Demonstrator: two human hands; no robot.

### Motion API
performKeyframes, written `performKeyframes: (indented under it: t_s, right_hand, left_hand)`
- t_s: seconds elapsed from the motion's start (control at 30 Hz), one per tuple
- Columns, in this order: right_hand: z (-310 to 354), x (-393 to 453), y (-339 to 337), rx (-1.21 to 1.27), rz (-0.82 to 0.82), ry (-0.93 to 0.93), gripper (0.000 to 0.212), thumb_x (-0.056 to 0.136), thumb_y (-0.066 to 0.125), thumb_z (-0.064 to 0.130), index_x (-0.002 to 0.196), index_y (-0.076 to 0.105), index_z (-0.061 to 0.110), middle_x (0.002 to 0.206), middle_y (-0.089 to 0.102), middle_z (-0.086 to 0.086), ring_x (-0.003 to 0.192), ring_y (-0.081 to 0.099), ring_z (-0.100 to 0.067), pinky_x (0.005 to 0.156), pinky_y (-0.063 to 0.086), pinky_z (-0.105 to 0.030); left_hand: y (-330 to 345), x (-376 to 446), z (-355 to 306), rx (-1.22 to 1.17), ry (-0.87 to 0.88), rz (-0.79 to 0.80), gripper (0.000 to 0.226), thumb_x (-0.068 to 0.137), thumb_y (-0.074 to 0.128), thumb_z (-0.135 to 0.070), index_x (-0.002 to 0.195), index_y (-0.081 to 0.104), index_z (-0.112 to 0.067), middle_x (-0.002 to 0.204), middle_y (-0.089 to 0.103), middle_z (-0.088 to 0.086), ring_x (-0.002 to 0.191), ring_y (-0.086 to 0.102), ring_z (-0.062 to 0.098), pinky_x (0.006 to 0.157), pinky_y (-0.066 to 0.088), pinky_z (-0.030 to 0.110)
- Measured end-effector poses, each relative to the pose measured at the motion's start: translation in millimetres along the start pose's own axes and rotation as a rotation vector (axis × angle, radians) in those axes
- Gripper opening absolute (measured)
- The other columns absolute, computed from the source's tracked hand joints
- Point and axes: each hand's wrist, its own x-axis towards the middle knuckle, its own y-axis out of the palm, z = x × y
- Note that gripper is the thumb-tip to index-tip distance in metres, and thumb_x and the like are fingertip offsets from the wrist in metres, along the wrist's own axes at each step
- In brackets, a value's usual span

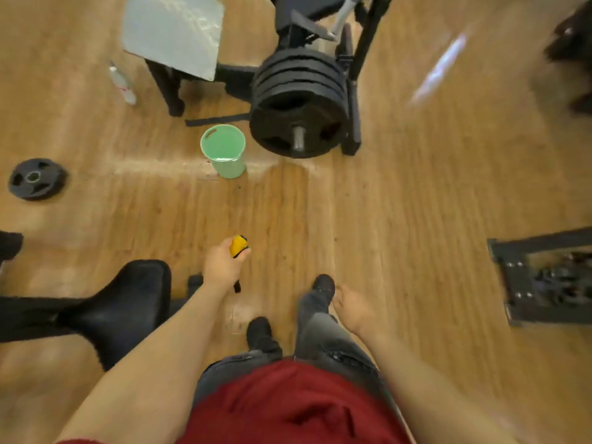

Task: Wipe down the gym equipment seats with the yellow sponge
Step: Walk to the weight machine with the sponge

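We see, from above, a wood-plank gym floor (416, 219) crossed by glare streaks; on it, at the top centre, a black stack of round weight plates (299, 104) on a steel peg, part of a dark machine frame; to its left, a pale grey padded bench seat (174, 33) on black legs; at the lower left, just beside our left forearm, a black padded saddle-shaped seat (128, 299), whose surface looks dull and whose wiped or unwiped condition we cannot tell; between the plates and us, a mint-green plastic bucket (224, 152) standing upright; at the far left, a single black weight plate (37, 179) lying flat; near the grey seat, a clear spray bottle (121, 86), blurred; smallest, the yellow sponge with a dark scouring side (239, 246), squeezed in the curled fingers of our left hand (222, 264), held in the air well short of the bucket and apart from both seats; our right hand (350, 307) hangs by the thigh, fingers loosely bent, holding nothing

We judge the step in hand as carrying the sponge toward the bucket or the next seat; the risks we foresee: a wet sponge dripping onto the smooth planks and making them slippery underfoot; a foot catching the bucket or the loose plate in passing; the blur suggests quick movement, which would raise both
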Motion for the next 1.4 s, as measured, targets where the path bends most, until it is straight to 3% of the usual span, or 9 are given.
performKeyframes:
  t_s: [0.1,0.23,0.4,0.53,0.67,0.8,0.9,1.03,1.4]
  right_hand:
    - [-69.9,-43.9,11.9,0.137,-0.009,0.203,0.032,0.097,0.039,0.029,0.12,0.049,0.01,0.111,0.06,-0.014,0.103,0.059,-0.033,0.079,0.042,-0.032]
    - [-140.2,-90.4,21.6,0.221,-0.046,0.309,0.037,0.099,0.041,0.028,0.13,0.047,0.009,0.128,0.054,-0.011,0.116,0.053,-0.027,0.092,0.038,-0.03]
    - [-238.7,-129.6,12.8,0.464,-0.079,0.471,0.04,0.097,0.044,0.034,0.131,0.05,0.012,0.126,0.059,-0.009,0.116,0.054,-0.024,0.092,0.037,-0.027]
    - [-326.5,-169.2,-1.5,0.703,-0.189,0.643,0.044,0.099,0.043,0.026,0.138,0.043,0.006,0.13,0.057,-0.012,0.12,0.052,-0.024,0.09,0.038,-0.023]
    - [-372.8,-208.5,13.9,0.945,-0.284,0.777,0.043,0.098,0.043,0.02,0.137,0.043,0.003,0.12,0.062,-0.013,0.102,0.058,-0.021,0.082,0.042,-0.025]
    - [-398.5,-235.6,47.7,1.13,-0.308,0.854,0.042,0.096,0.048,0.022,0.134,0.046,0.005,0.13,0.057,-0.012,0.118,0.054,-0.024,0.091,0.039,-0.022]
    - [-425.6,-251.6,67.4,1.271,-0.336,0.933,0.043,0.096,0.049,0.018,0.136,0.043,0.002,0.131,0.056,-0.015,0.117,0.054,-0.025,0.087,0.039,-0.021]
    - [-473.0,-270.9,79.2,1.408,-0.402,1.082,0.041,0.096,0.049,0.017,0.133,0.047,0.002,0.127,0.059,-0.014,0.115,0.056,-0.026,0.086,0.039,-0.022]
    - [-692.8,-378.5,75.7,1.551,-0.391,1.273,0.038,0.096,0.047,0.024,0.13,0.052,0.009,0.121,0.063,-0.01,0.114,0.057,-0.023,0.087,0.041,-0.022]
  left_hand:
    - [44.4,-16.3,-38.0,0.121,0.07,0.13,0.043,0.093,0.057,-0.036,0.128,0.054,-0.011,0.113,0.065,0.012,0.101,0.06,0.03,0.071,0.037,0.029]
    - [111.5,-40.7,-93.9,0.286,0.175,0.268,0.047,0.093,0.057,-0.038,0.133,0.05,-0.014,0.113,0.064,0.01,0.091,0.057,0.024,0.068,0.038,0.028]
    - [214.7,-70.4,-161.2,0.472,0.288,0.421,0.051,0.092,0.056,-0.044,0.133,0.049,-0.014,0.112,0.063,0.008,0.094,0.06,0.026,0.069,0.047,0.033]
    - [296.7,-109.3,-220.5,0.625,0.427,0.515,0.043,0.092,0.055,-0.043,0.123,0.053,-0.012,0.106,0.063,0.009,0.095,0.06,0.028,0.069,0.046,0.033]
    - [366.5,-147.7,-280.2,0.759,0.561,0.587,0.036,0.091,0.058,-0.04,0.106,0.06,-0.006,0.105,0.066,0.018,0.099,0.061,0.034,0.074,0.044,0.034]
    - [434.6,-192.4,-333.7,0.855,0.692,0.677,0.031,0.091,0.058,-0.039,0.088,0.057,-0.008,0.097,0.067,0.019,0.093,0.062,0.035,0.066,0.041,0.034]
    - [491.6,-221.6,-362.6,0.907,0.788,0.772,0.034,0.092,0.059,-0.037,0.106,0.061,-0.006,0.102,0.067,0.018,0.097,0.062,0.035,0.069,0.04,0.033]
    - [571.4,-266.9,-400.0,1.001,0.879,0.888,0.047,0.09,0.062,-0.034,0.129,0.053,-0.009,0.122,0.063,0.014,0.111,0.058,0.032,0.088,0.045,0.032]
    - [808.4,-410.0,-542.5,1.247,1.032,1.093,0.033,0.092,0.059,-0.033,0.113,0.057,-0.008,0.104,0.064,0.006,0.093,0.058,0.023,0.081,0.045,0.033]
